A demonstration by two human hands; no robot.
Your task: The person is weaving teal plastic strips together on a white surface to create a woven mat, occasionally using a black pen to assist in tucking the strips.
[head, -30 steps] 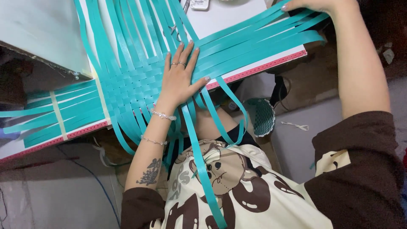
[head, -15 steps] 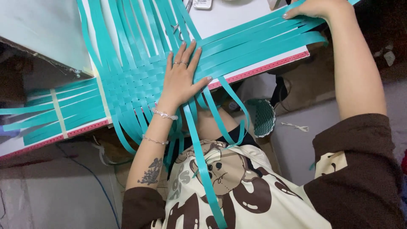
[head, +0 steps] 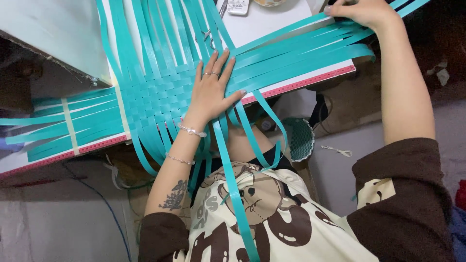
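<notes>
White table (head: 272,24); left hand (head: 211,92) flat on woven mat (head: 160,97), right hand (head: 361,10) gripping strip ends (head: 335,29).

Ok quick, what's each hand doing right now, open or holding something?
Left hand: open, palm flat on the woven teal strips.
Right hand: on the loose strip ends at the table's far edge; grip cannot be told.

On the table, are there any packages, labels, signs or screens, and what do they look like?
Keypad device: top edge of the table, small, white with grey buttons, mostly cut off by the frame; whether it has a screen cannot be told.
Tape strip: left side, across the teal strips, narrow, pale, blank.
Board: upper left corner, flat, pale grey, plain.
No clear packages or signs show.
</notes>
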